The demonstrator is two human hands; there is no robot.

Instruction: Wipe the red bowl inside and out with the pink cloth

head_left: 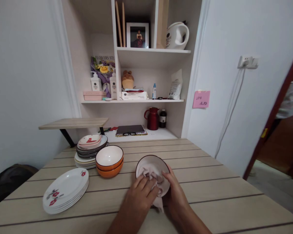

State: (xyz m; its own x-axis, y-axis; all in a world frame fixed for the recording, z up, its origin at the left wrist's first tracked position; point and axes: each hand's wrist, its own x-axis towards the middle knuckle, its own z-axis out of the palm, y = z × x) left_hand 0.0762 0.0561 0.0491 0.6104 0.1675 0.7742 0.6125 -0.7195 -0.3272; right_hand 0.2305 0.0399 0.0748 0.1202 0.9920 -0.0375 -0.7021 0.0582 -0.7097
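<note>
A white-lined bowl (151, 160) with a dark rim is tilted toward me above the table's front half. My right hand (174, 187) grips its right side, thumb over the rim and fingers out of sight behind it. Inside the bowl, my left hand (143, 193) presses a crumpled pale cloth (150, 170) against the surface, and one end of the cloth hangs over the near rim. To the left stand stacked orange bowls (109, 169) with white insides. Nearer me on that side is a stack of oval white plates (67, 188) with red flowers.
Behind the orange bowls rises a mixed stack of plates and dishes (91, 151). A small raised wooden shelf (74, 123) stands at the back left. Along the back wall, a white shelf unit (151, 101) holds a red jug (153, 118), a laptop (130, 129) and bottles.
</note>
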